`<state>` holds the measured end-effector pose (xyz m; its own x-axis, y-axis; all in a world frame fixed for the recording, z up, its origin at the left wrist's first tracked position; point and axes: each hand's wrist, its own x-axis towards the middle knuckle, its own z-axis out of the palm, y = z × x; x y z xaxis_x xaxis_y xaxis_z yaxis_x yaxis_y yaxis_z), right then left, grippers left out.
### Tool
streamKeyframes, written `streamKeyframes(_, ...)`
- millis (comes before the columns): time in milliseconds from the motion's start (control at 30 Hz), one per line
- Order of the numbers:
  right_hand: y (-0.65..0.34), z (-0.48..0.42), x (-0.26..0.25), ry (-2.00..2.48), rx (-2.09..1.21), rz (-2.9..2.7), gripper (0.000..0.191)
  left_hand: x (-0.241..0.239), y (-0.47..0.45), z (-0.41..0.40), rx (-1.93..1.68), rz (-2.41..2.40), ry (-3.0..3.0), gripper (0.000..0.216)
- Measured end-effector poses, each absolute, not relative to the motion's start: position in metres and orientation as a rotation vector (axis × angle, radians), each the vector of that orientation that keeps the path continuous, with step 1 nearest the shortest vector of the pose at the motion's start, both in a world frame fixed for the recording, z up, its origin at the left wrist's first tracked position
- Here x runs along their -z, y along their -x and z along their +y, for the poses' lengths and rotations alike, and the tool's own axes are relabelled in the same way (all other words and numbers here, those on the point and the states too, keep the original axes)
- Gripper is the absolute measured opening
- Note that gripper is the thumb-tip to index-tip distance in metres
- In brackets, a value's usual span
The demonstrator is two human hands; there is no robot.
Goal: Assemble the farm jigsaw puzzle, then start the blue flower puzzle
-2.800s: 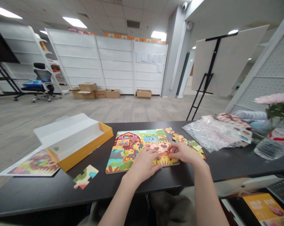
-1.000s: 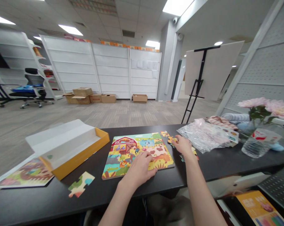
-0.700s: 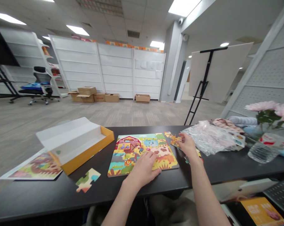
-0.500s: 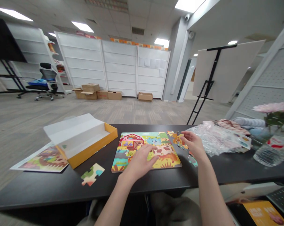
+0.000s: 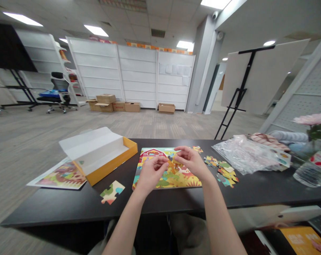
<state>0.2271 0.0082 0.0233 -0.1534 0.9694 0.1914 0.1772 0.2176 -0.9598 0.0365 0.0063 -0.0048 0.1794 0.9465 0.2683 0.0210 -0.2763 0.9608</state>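
A colourful farm puzzle board (image 5: 181,180) lies on the black table (image 5: 70,205) in front of me. Both hands hover just above its middle. My right hand (image 5: 190,162) pinches a small orange puzzle piece (image 5: 172,165). My left hand (image 5: 151,173) meets it from the left, its fingertips closed on the same piece. Several loose pieces (image 5: 224,172) lie to the right of the board. One bigger loose piece (image 5: 112,192) lies at the front left.
An open yellow box (image 5: 103,157) with a white lid stands left of the board, beside a printed picture sheet (image 5: 60,176). A crumpled clear plastic bag (image 5: 252,155) and a glass vase of pink flowers (image 5: 313,166) are on the right. An easel stands behind the table.
My right hand reached to the loose pieces on the right, picked one up and carried it left over the board. My left hand lifted off the board to meet it.
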Motion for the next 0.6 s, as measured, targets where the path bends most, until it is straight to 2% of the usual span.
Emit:
streamKeyframes(267,-0.227,0.009,-0.020,1.170,-1.076,-1.495,0.042,0.005,-0.032,0.004,-1.278,0.997,-1.382,0.031)
streamKeyframes(500,-0.248,0.018,-0.002,1.199,-1.055,-1.504,0.036,0.017,-0.021,0.006,-1.037,1.286,-2.003,0.032)
streamKeyframes(600,-0.262,0.022,0.005,1.243,-0.984,-1.527,0.035,0.020,-0.024,0.004,-0.986,1.254,-2.139,0.033)
